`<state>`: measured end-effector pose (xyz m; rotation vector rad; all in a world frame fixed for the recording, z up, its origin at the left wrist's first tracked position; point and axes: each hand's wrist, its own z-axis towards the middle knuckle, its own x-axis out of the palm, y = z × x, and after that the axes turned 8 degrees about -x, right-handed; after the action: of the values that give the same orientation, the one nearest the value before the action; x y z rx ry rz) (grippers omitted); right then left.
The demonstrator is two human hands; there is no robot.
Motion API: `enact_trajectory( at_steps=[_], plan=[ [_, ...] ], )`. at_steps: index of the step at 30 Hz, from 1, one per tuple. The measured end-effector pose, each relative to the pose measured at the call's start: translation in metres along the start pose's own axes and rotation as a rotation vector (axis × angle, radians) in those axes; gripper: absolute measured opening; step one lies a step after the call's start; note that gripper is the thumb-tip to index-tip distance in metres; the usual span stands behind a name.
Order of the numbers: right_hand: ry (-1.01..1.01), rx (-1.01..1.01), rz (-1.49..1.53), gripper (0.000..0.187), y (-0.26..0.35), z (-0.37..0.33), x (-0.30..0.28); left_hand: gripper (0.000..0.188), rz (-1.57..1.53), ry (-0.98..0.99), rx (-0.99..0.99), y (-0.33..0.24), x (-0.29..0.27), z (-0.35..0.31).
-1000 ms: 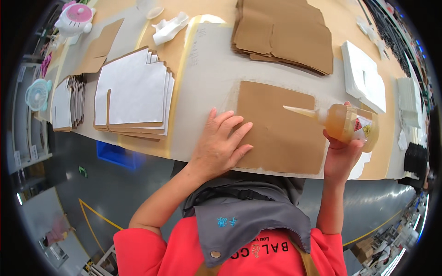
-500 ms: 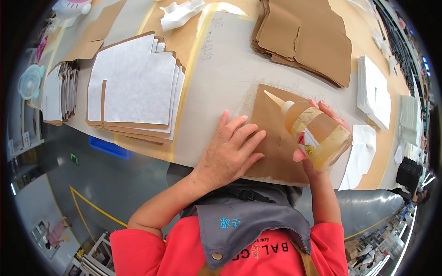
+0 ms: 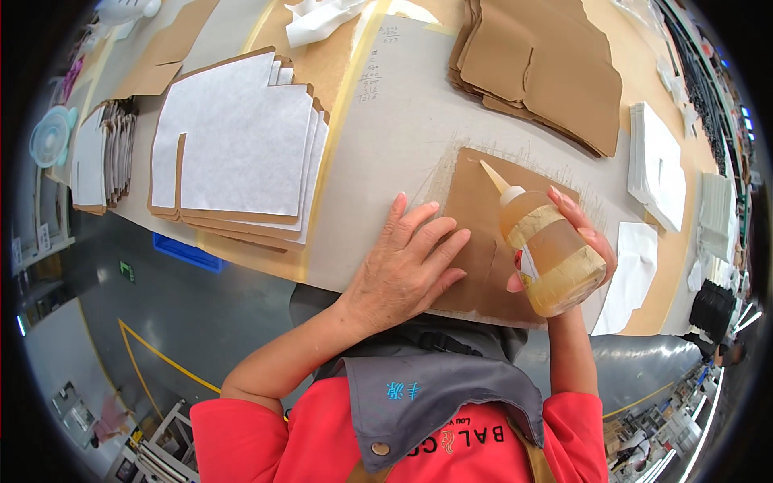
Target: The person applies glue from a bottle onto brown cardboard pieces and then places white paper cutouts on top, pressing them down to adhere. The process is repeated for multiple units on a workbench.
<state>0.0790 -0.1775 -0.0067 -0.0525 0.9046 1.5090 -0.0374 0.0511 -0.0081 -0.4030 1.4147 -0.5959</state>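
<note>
In front of me, at the table's near edge, lies a flat brown panel (image 3: 475, 278). My left hand (image 3: 407, 262) rests with its fingers spread at the panel's left edge. Held in my right hand (image 3: 594, 241) is a glue bottle (image 3: 551, 249) of clear plastic with amber liquid inside. Yellowish tape wraps the bottle, and a label shows partly between the bands. It is tilted, its long pointed nozzle (image 3: 493, 175) aimed toward the panel's far left corner. Whether the tip touches the panel I cannot tell.
A stack of white-faced brown pieces (image 3: 233, 145) lies at left, with a smaller stack (image 3: 101, 157) beyond it. Brown panels (image 3: 539, 64) are piled at the far right. White pieces (image 3: 656, 165) and a white sheet (image 3: 632, 274) lie along the right side.
My right hand has rolled the bottle, so its label has turned partly away, and the nozzle has shifted slightly right. My left hand has hardly moved.
</note>
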Motion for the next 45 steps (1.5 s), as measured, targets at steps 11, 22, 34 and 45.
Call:
enact_trajectory(
  at_steps=[11,22,34,45],
  plan=[
    [-0.117,0.053,0.02,0.101,0.007,-0.02,-0.029,0.049,0.002,0.006,-0.016,-0.002,-0.001,0.0],
    [-0.138,0.225,-0.225,0.101,0.011,-0.06,-0.066,0.047,0.049,0.018,-0.022,-0.006,-0.002,0.003],
    [-0.483,0.548,-0.137,0.11,0.015,-0.065,-0.078,0.048,0.086,-0.021,-0.006,-0.007,0.001,0.002],
    [-0.549,0.651,-0.033,0.113,0.04,-0.074,-0.09,0.048,0.105,-0.022,0.003,-0.006,0.002,0.002]
  ],
)
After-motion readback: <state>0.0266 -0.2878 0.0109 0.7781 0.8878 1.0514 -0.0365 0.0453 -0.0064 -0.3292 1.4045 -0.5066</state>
